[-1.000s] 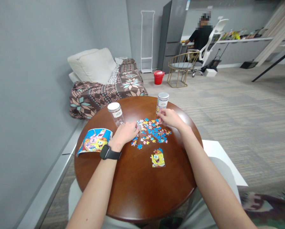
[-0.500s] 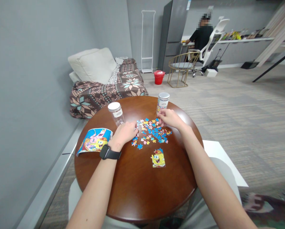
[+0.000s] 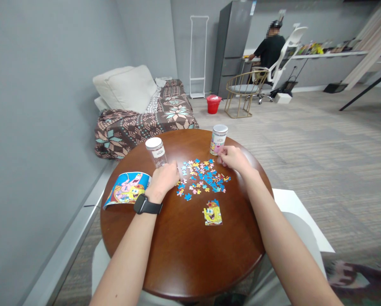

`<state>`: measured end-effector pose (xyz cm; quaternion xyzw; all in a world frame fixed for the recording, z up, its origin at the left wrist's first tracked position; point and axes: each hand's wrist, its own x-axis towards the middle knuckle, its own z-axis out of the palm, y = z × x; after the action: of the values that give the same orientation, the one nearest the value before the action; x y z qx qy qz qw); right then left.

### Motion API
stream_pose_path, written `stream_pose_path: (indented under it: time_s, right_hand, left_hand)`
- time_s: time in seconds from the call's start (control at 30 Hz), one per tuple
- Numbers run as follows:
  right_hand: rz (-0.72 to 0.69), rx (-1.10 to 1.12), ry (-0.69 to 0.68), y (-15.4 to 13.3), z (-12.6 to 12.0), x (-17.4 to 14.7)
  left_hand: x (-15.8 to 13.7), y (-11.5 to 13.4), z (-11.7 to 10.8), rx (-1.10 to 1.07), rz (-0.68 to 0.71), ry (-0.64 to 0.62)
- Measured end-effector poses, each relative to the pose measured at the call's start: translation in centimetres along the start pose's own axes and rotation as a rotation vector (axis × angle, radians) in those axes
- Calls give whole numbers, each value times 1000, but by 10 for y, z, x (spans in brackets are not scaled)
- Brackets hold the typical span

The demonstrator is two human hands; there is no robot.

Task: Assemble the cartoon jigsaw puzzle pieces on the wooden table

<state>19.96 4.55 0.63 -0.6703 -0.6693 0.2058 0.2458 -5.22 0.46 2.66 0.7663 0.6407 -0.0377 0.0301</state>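
Loose jigsaw pieces (image 3: 206, 176), mostly blue with some pink and yellow, lie spread on a round brown table (image 3: 184, 255). At the pile's left edge rests my left hand (image 3: 165, 180), its fingers curled in; what they hold, if anything, is hidden. My right hand (image 3: 233, 159) is just past the pile's upper right edge, in front of a labelled canister (image 3: 219, 140). Its fingers are bent together, and I cannot make out anything in them. Nearer me lies a small joined section of puzzle (image 3: 213, 213) showing a yellow cartoon face.
A clear jar (image 3: 157, 153) with a white lid stands behind my left hand. The curled picture sheet (image 3: 126, 189) lies at the table's left. Beyond are a covered sofa (image 3: 146, 114), a red bucket (image 3: 213, 105), a gold-framed chair (image 3: 246, 91) and a seated person (image 3: 270, 49).
My right hand has moved slightly right, away from the pile's upper edge. My left hand has drawn a little left, uncovering some pieces. The joined section stays put.
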Motion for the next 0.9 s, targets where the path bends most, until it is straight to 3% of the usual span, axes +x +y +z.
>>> stream_pose_path:
  time_s: [0.13, 0.37, 0.53, 0.73, 0.9]
  right_hand:
    - [-65, -123, 25, 3, 3, 2]
    - [-211, -199, -89, -1, 11, 4]
    - [-170, -204, -113, -4, 10, 2]
    - [-50, -248, -73, -6, 3, -4]
    - [-41, -256, -5, -2, 4, -2]
  left_hand:
    - [2, -2, 2, 2, -21, -18]
    - [4, -11, -1, -50, -10, -21]
    - [5, -15, -1, -82, 0, -5]
    - [5, -13, 0, -120, 170, -3]
    - [6, -15, 0, -96, 134, 11]
